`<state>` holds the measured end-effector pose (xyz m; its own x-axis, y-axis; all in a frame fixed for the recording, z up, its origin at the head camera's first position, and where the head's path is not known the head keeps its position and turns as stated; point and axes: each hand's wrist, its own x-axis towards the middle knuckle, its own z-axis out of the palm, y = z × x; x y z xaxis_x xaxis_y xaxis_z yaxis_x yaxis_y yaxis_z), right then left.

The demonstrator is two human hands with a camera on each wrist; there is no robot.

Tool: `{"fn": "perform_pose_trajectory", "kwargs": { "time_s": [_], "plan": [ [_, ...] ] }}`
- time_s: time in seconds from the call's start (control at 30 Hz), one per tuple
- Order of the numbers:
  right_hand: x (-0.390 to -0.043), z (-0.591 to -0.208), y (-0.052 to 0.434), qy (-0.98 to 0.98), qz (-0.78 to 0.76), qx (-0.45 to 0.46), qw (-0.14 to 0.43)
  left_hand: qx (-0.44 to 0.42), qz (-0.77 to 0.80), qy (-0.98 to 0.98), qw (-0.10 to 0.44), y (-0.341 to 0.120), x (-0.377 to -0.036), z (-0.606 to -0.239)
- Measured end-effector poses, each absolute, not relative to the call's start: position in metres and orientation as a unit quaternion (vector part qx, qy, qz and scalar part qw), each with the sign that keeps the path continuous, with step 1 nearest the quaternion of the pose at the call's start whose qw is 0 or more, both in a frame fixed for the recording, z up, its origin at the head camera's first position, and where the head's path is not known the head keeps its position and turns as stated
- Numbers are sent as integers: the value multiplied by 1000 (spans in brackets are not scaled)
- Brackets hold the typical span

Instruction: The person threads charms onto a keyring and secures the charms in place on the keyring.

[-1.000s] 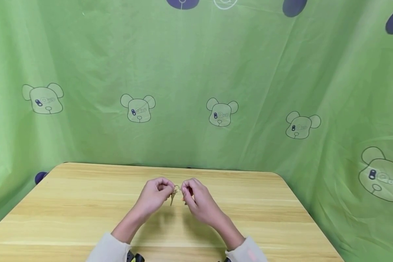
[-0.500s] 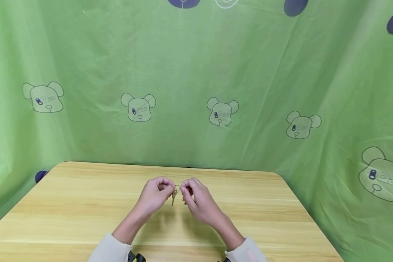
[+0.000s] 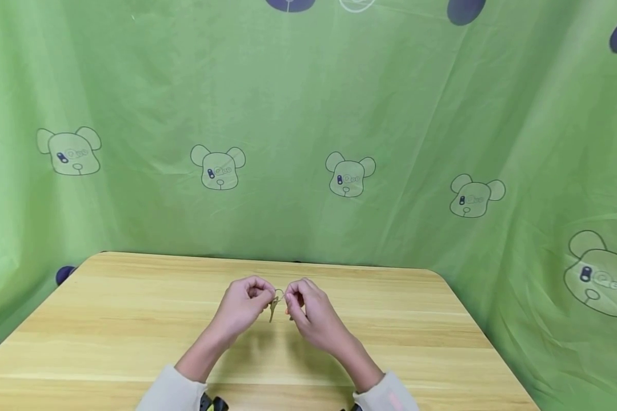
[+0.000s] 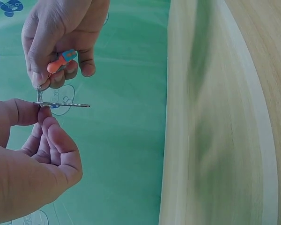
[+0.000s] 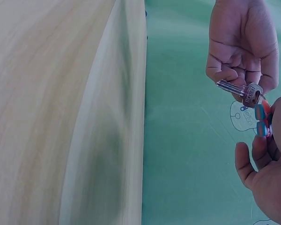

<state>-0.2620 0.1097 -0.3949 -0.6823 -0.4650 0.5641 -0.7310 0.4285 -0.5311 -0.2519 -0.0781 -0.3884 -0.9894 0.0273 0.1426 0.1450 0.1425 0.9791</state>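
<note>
2 hands (image 3: 244, 305) (image 3: 308, 311) pinch key (image 5: 239, 89); ring mostly hidden.

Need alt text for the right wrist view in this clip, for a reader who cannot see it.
The left hand pinches a silver key by its head, while the right hand holds a small orange and blue piece just beside it, over green cloth. A wooden table fills the left half of the view.

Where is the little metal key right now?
The key is held up above the wooden table, pinched by the left hand, right beside the right hand that grips an orange and blue piece.
</note>
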Motion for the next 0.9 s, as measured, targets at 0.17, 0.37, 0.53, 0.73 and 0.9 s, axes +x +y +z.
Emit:
{"fn": "perform_pose_trajectory", "kwargs": {
  "time_s": [0.17,0.37,0.53,0.73,0.9],
  "plan": [
    [-262,-396,109,-832,388,354,176,-59,-647,-758,45,-78,-250,-387],
    [-263,-397,109,-834,383,353,183,-62,-643,-762,45,-78,-250,-387],
    [-263,-397,109,-835,382,350,186,-65,-639,-765,49,-78,-250,-387],
    [-262,-396,109,-835,385,348,183,-68,-638,-765,48,-77,-250,-388],
    [-262,-396,108,-836,381,348,185,-70,-638,-766,49,-78,-251,-389]
  ]
}}
